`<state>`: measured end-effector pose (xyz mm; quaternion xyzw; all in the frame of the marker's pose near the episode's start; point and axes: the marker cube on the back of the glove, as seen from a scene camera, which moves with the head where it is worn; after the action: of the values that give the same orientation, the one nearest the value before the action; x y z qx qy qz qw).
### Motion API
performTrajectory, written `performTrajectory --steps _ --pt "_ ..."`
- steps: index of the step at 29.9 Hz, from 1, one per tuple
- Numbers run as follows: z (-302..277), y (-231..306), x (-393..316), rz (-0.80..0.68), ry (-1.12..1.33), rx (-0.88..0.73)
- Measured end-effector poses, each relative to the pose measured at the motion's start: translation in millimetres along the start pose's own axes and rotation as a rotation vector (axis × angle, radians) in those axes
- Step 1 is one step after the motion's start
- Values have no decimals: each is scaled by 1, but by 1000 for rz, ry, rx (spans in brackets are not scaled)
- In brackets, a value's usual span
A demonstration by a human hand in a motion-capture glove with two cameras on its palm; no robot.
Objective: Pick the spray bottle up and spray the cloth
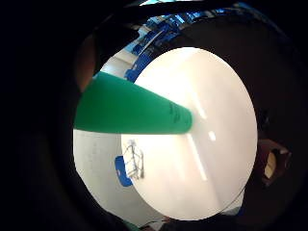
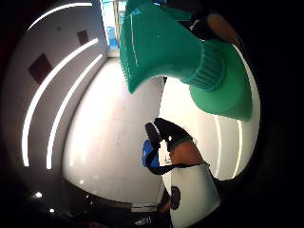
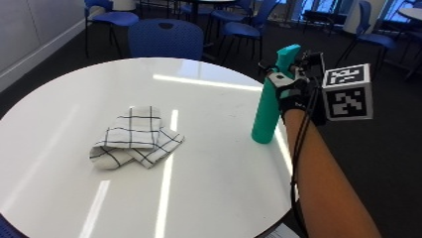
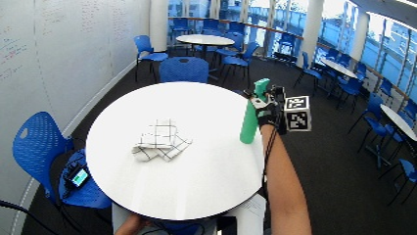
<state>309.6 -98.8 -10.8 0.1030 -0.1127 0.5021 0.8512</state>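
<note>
On table (image 3: pixel 217 198): cloth (image 3: pixel 134 137), crumpled, well apart from bottle.
Bottle (image 3: pixel 272 104): green, upright.
Hand (image 3: pixel 294 94): fingers curled round bottle neck.

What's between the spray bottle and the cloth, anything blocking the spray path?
Nothing visible. The right hand grips the green spray bottle near its top, close to the table's edge. Only bare tabletop lies between it and the checked cloth, which sits crumpled toward the middle.
</note>
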Motion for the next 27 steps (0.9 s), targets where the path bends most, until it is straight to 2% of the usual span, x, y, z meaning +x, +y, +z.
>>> performTrajectory --steps 15,27 --pt "-2 -21 -4 77 -15 30" --pt "-5 -37 -20 44 -43 166"
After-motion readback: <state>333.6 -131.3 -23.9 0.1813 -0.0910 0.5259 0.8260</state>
